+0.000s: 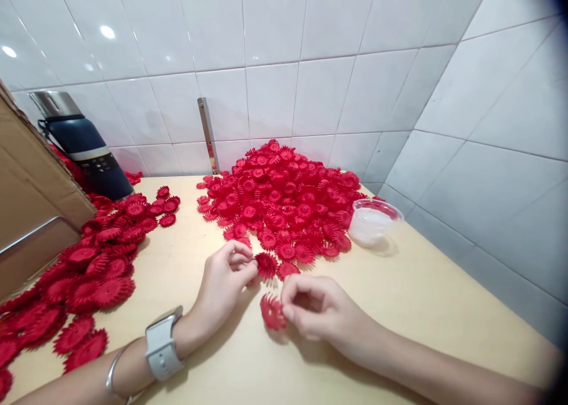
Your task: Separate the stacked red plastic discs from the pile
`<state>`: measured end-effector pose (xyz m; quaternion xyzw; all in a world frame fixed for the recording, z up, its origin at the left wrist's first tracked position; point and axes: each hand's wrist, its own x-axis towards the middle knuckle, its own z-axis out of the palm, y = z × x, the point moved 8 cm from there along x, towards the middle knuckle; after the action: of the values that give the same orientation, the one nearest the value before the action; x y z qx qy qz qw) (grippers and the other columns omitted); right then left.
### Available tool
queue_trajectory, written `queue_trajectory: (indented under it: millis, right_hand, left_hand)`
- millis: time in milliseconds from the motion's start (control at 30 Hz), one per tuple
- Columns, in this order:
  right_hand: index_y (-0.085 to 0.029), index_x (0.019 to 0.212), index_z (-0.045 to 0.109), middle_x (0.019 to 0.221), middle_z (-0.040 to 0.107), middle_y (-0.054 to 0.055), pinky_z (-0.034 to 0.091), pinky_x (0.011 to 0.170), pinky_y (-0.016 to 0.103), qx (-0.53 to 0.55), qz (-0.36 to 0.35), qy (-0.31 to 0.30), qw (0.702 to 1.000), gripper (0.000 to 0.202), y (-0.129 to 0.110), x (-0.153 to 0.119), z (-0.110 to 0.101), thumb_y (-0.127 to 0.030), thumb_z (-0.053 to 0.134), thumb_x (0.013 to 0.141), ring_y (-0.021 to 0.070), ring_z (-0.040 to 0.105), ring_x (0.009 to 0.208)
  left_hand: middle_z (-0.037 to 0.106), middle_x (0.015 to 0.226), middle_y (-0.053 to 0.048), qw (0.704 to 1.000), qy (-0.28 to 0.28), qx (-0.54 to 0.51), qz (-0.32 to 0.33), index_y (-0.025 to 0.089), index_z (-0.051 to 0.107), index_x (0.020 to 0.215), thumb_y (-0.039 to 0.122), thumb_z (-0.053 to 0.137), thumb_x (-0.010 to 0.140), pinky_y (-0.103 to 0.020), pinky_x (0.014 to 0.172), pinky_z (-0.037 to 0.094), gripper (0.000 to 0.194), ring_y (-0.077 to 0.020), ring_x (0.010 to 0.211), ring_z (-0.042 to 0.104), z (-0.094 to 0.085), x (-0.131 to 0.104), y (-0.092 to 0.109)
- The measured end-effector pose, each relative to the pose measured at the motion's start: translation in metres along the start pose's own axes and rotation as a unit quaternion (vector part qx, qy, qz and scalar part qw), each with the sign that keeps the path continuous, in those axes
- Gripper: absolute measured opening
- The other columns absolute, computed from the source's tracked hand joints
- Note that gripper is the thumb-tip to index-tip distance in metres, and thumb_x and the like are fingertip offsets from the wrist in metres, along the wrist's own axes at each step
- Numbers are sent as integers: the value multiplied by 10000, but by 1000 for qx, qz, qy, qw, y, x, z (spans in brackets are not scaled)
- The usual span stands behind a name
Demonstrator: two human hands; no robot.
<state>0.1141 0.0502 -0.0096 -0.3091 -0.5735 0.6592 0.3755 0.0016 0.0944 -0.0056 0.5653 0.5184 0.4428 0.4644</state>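
My right hand [315, 310] pinches the edge of a red toothed disc [272, 311], held a little above the pale tabletop [248, 357]. Farther up and to the left, my left hand [233, 272] has its fingertips closed on the edge of another red disc [267, 265]. One more disc [288, 270] lies between the hands, partly behind my right fingers. Just beyond them rises a large heap of red discs [284, 198]. A watch and a bangle are on my left wrist.
Many thicker red pieces [104, 275] spread along the left, beside a cardboard box [31, 186] and a dark blue bottle [91, 151]. A clear plastic bowl [373, 224] with white contents stands right of the heap. A metal strip [207, 136] leans on the tiled wall.
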Motion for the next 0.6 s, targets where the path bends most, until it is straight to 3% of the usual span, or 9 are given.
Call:
queue_trajectory:
  millis: [167,500,600]
  right_hand:
    - [-158,624,489,574,513,-15,365,518,226,120,-2,143,982,129,6,6,-35,-212,542,729,103,470,539]
    - [-159,609,468,578,453,-30,336,493,220,170,-3,166,971,178,12,7,-42,-233,527,760,93,428,528]
    - [-178,683,485,545,446,-49,330,477,208,181,-2,189,965,130,12,6,-45,-259,548,761,85,410,503]
  left_hand:
    - [541,562,43,999,30,-26,-5,163,466,683,129,559,660,-198,512,409,101,-93,527,527,-5,1,1]
    - [574,593,10,999,8,-33,-30,150,518,706,262,615,676,-214,524,446,151,-118,567,561,-1,2,-2]
    - [580,616,10,999,-1,-35,-28,151,542,728,279,626,675,-210,534,455,161,-115,579,563,1,1,-1]
